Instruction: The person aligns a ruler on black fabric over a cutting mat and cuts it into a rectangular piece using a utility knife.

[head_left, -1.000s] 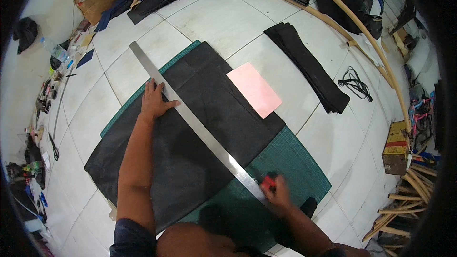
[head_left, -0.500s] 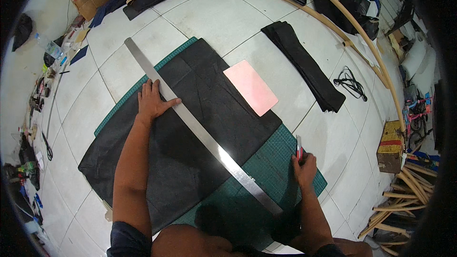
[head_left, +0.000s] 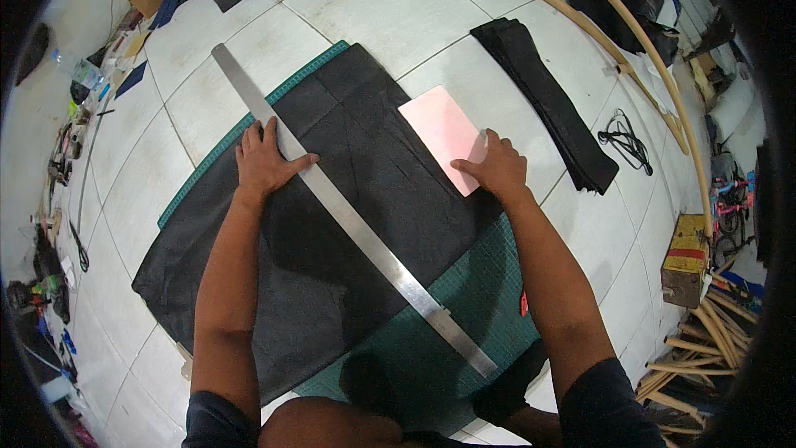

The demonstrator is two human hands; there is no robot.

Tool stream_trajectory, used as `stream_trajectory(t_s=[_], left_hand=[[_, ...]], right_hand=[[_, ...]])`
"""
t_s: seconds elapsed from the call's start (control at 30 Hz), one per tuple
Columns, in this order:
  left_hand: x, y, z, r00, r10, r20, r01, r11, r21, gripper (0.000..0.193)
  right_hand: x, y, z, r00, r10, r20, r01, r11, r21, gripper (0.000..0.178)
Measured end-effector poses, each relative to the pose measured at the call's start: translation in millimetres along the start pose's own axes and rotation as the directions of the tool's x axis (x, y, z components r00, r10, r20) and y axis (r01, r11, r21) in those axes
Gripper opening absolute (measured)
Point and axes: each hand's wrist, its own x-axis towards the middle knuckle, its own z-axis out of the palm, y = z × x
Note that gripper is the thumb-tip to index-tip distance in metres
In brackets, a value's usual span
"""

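My left hand (head_left: 264,164) lies spread over a long steel ruler (head_left: 352,231), thumb and fingers pressing on it. The ruler runs diagonally across a sheet of black fabric (head_left: 332,299), which covers much of a green cutting mat (head_left: 485,282). My right hand (head_left: 500,168) is at the right edge of a pink rectangular card (head_left: 439,120), its thumb on top and its fingers at the far side, gripping the edge. The card rests partly on the fabric and partly on the floor. A red-handled cutter (head_left: 524,304) lies on the mat, partly hidden by my right forearm.
White floor tiles (head_left: 365,0) surround the mat. To the right are a stack of black fabric strips (head_left: 543,104), a tangle of black cord (head_left: 626,145), long wooden poles (head_left: 643,46) and a yellow-brown box (head_left: 686,261). Clutter lines the left wall, including a plastic bottle (head_left: 83,73).
My right hand has let go of the red cutter, leaving it on the mat, and has moved up to the pink card. My left hand stays on the ruler.
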Motion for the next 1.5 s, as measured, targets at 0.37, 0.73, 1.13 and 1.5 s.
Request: stream_trajectory(t_s=[0.37,0.73,1.13,1.5], left_hand=[[-1,-7,-2,0.999,0.031,-0.008,-0.031,0.999,-0.005,0.123],[10,-14,-25,0.974,0.115,0.197,-0.112,0.993,-0.024,0.135],[12,-12,-27,0.967,0.090,0.236,-0.080,0.996,-0.050,0.138],[8,-17,-24,0.977,0.087,0.194,-0.082,0.996,-0.033,0.138]], right_hand=[[-40,26,-34,0.988,0.064,-0.137,0.103,0.377,0.920,0.027],[-83,-61,44,0.984,-0.150,-0.097,0.168,0.592,0.788,0.031],[-85,-67,48,0.907,-0.369,-0.201,0.420,0.815,0.399,0.041],[-206,-24,39,0.904,-0.402,0.146,0.288,0.825,0.487,0.054]])
